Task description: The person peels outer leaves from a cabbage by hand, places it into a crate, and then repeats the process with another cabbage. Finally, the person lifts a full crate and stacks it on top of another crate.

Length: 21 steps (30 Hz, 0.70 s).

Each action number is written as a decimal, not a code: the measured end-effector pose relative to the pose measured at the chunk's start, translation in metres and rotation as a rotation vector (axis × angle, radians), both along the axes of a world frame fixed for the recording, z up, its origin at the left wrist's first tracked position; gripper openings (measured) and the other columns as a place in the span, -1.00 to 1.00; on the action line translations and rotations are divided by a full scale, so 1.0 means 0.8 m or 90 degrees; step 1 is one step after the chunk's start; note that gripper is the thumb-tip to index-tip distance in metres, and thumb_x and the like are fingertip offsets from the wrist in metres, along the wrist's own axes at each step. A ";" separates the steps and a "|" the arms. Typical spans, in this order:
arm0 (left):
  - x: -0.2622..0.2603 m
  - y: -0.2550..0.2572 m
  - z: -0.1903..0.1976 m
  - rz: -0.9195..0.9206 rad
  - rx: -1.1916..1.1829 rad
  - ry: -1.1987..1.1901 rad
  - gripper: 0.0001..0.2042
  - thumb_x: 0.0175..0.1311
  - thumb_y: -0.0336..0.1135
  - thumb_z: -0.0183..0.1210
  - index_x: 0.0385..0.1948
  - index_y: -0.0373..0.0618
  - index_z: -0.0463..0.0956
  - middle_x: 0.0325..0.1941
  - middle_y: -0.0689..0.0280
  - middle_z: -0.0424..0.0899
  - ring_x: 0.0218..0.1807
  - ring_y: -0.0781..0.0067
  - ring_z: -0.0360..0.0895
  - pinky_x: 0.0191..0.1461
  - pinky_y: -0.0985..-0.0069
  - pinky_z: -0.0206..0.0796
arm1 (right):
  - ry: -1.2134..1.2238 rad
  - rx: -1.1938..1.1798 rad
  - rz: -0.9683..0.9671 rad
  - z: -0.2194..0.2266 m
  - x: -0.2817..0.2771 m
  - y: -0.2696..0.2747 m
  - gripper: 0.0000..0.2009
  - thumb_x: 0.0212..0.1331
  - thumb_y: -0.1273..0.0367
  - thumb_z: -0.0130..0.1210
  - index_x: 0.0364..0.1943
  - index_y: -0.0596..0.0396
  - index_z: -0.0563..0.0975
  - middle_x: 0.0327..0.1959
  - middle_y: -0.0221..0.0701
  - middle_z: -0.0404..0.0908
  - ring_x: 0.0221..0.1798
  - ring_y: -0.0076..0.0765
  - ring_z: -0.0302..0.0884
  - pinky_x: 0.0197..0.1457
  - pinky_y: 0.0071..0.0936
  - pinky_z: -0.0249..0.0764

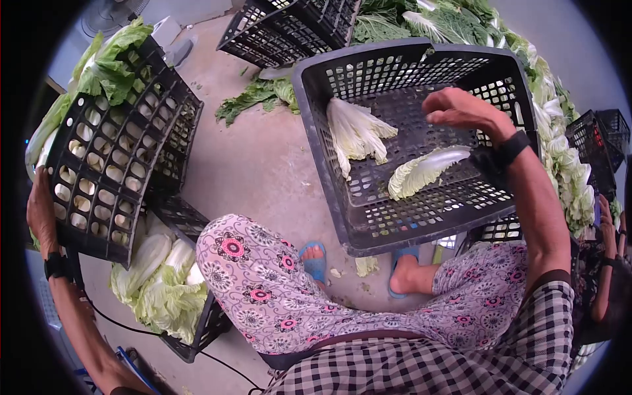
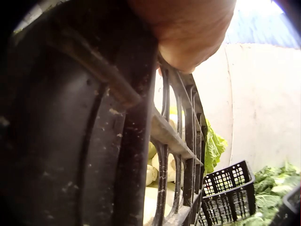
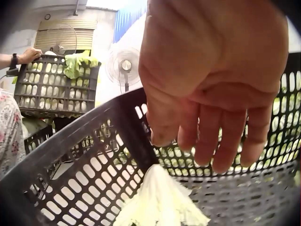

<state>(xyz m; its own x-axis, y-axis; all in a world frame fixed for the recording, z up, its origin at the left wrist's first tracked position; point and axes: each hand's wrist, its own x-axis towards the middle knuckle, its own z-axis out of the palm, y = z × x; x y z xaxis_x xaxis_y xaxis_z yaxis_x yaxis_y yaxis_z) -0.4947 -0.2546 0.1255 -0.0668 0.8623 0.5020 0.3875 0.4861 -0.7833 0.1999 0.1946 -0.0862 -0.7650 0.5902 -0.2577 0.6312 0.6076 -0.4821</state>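
Note:
My left hand [image 1: 41,210] grips the rim of a black plastic crate [image 1: 108,178] packed with cabbages, their pale ends showing through the slots. In the left wrist view, the hand [image 2: 193,33] lies over the crate's edge. Green leaves [image 1: 112,72] spill over its far end. My right hand [image 1: 464,112] hovers inside a large black crate [image 1: 316,178], holding nothing. Its fingers [image 3: 221,136] hang loosely bent in the right wrist view. Below it lie two loose clumps of napa cabbage leaves: a fanned one [image 1: 355,135] at the left and a single curved leaf [image 1: 428,171] nearer me.
Under the left crate sits another crate with napa cabbages [image 1: 164,276]. A further black crate [image 1: 289,33] stands at the back beside loose leaves [image 1: 260,95] on the floor. Cabbages are heaped along the right [image 1: 566,171]. Another person's arm [image 1: 605,263] shows at far right.

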 end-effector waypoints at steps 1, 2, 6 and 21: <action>0.001 -0.002 0.001 0.049 0.021 -0.039 -0.59 0.33 -0.32 -0.12 0.24 0.01 0.17 0.12 0.23 0.44 0.07 0.27 0.45 0.01 0.47 0.35 | -0.005 -0.014 0.010 -0.016 -0.026 0.001 -0.59 0.07 0.28 0.05 -0.04 0.31 0.46 -0.08 -0.10 0.55 0.02 -0.11 0.48 0.13 -0.32 0.36; 0.005 -0.002 0.001 0.097 0.042 -0.077 -0.57 0.33 -0.34 -0.12 0.24 0.01 0.16 0.16 0.24 0.41 0.11 0.30 0.42 0.06 0.49 0.32 | 0.022 -0.017 0.028 -0.038 -0.048 0.008 -0.54 0.06 0.27 0.07 0.01 0.31 0.42 -0.01 -0.06 0.51 0.07 -0.09 0.45 0.18 -0.32 0.33; 0.071 0.023 0.006 0.297 0.122 -0.218 -0.52 0.29 -0.40 -0.12 0.28 -0.02 0.11 0.31 0.31 0.26 0.26 0.40 0.30 0.24 0.57 0.18 | 0.121 -0.028 -0.038 -0.140 -0.116 0.042 -0.39 0.02 0.27 0.14 0.17 0.28 0.27 0.15 -0.02 0.37 0.21 -0.04 0.32 0.29 -0.32 0.22; 0.075 0.017 0.003 0.151 0.086 -0.143 -0.67 0.29 -0.35 -0.09 0.09 -0.01 0.23 0.08 0.30 0.36 0.04 0.36 0.37 0.04 0.52 0.24 | 0.013 -0.024 -0.139 -0.209 -0.150 0.054 -0.60 -0.19 0.28 0.24 -0.20 0.18 0.54 -0.31 -0.14 0.61 -0.16 -0.14 0.57 -0.04 -0.31 0.40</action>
